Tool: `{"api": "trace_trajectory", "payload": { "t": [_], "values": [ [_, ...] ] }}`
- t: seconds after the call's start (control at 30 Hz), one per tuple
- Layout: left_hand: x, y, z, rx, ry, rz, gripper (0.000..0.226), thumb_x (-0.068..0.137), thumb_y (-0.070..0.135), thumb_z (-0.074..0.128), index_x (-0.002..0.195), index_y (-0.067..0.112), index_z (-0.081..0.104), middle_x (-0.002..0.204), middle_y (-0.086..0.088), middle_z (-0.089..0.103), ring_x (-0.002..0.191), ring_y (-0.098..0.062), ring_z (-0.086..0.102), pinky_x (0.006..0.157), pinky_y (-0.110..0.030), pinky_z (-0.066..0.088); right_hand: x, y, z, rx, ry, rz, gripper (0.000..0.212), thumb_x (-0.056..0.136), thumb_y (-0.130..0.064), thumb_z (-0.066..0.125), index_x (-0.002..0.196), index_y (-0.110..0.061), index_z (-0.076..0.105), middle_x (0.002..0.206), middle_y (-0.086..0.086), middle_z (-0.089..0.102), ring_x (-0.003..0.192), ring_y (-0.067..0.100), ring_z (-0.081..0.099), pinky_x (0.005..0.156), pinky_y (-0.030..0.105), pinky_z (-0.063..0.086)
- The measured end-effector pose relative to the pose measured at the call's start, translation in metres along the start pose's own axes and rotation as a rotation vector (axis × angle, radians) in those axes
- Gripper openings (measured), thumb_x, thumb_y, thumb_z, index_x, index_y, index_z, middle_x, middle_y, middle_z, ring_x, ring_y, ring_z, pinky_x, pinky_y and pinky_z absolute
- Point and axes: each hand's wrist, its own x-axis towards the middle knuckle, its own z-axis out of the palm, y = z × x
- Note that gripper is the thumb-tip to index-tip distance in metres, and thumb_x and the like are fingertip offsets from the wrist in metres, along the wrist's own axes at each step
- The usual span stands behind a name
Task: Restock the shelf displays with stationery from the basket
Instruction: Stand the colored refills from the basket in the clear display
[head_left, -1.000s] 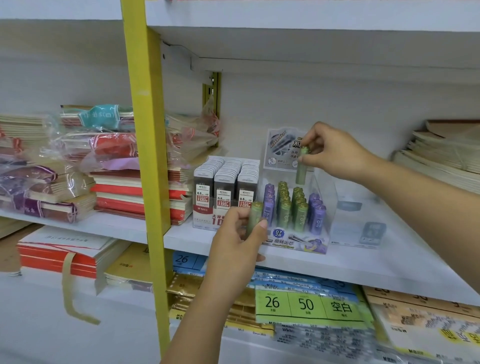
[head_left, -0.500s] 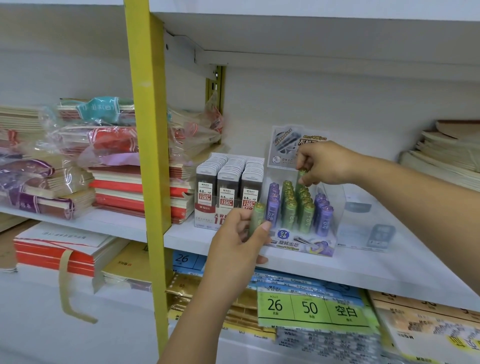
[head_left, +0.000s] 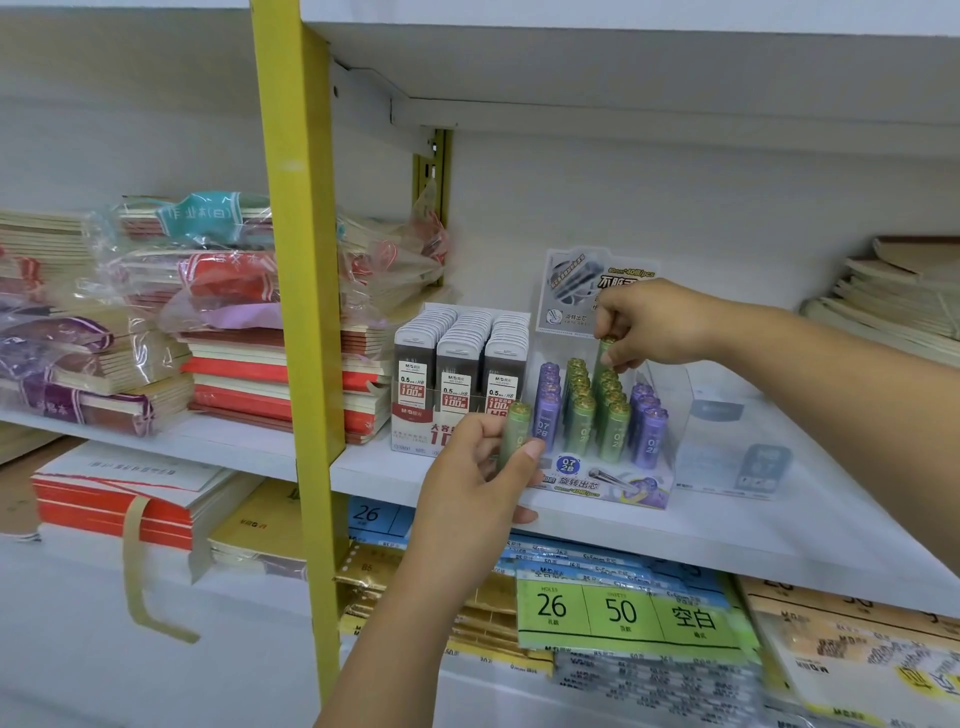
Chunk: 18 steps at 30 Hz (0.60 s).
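Note:
A clear display box (head_left: 613, 483) of green and purple lead tubes stands on the white middle shelf (head_left: 727, 525). My right hand (head_left: 654, 322) pinches the top of a green tube (head_left: 603, 356) at the back of the box, in a green row. My left hand (head_left: 478, 478) grips another green tube (head_left: 514, 434) upright, just left of the box's front. The basket is out of view.
A box of 0.5 lead cases (head_left: 457, 374) stands left of the display. A yellow upright post (head_left: 298, 312) divides the shelves. Wrapped notebook stacks (head_left: 156, 322) lie left, more notebooks (head_left: 893, 296) far right. A clear empty display (head_left: 737, 447) sits right of the tubes. Paper packs (head_left: 623, 613) fill the shelf below.
My right hand has lowered its green tube from above the box down into the back of the green row. My left hand has kept its tube beside the box front.

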Motion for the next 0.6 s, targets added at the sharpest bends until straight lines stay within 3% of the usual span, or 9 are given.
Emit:
{"api": "trace_trajectory", "payload": {
  "t": [0.3, 0.43, 0.5, 0.6],
  "values": [
    [0.0000, 0.0002, -0.0011, 0.003, -0.004, -0.004, 0.007, 0.094, 0.026, 0.065, 0.096, 0.025, 0.059, 0.094, 0.014, 0.075, 0.085, -0.005, 0.071, 0.060, -0.024, 0.059, -0.0002, 0.0025, -0.0013, 0.033, -0.044, 0.022, 0.023, 0.081, 0.004, 0.071, 0.084, -0.013, 0.055, 0.071, 0.003, 0.065, 0.062, 0.012, 0.070, 0.062, 0.026, 0.058],
    [-0.0003, 0.0003, -0.0011, 0.001, -0.008, -0.006, 0.006, 0.094, 0.025, 0.065, 0.097, 0.024, 0.059, 0.095, 0.014, 0.075, 0.085, -0.005, 0.071, 0.060, -0.023, 0.058, 0.0013, 0.0021, 0.0011, -0.175, -0.030, -0.039, 0.011, 0.083, -0.014, 0.074, 0.091, -0.018, 0.067, 0.083, -0.010, 0.064, 0.085, 0.013, 0.063, 0.073, 0.023, 0.047],
    [-0.0002, 0.0000, -0.0011, -0.001, -0.008, -0.007, 0.006, 0.094, 0.025, 0.065, 0.097, 0.024, 0.059, 0.094, 0.014, 0.075, 0.085, -0.005, 0.071, 0.061, -0.024, 0.059, 0.0026, 0.0017, -0.0015, -0.198, -0.034, -0.040, 0.012, 0.085, -0.018, 0.072, 0.097, -0.020, 0.072, 0.083, -0.018, 0.061, 0.085, 0.006, 0.058, 0.076, 0.022, 0.041],
    [0.0003, -0.0001, -0.0010, -0.003, -0.005, -0.010, 0.007, 0.094, 0.025, 0.066, 0.097, 0.025, 0.060, 0.094, 0.014, 0.075, 0.084, -0.005, 0.071, 0.060, -0.024, 0.059, 0.0026, 0.0021, -0.0034, -0.202, -0.014, -0.029, 0.013, 0.085, -0.020, 0.072, 0.099, -0.020, 0.073, 0.080, -0.020, 0.060, 0.082, 0.005, 0.058, 0.069, 0.019, 0.041]
  ]
}}
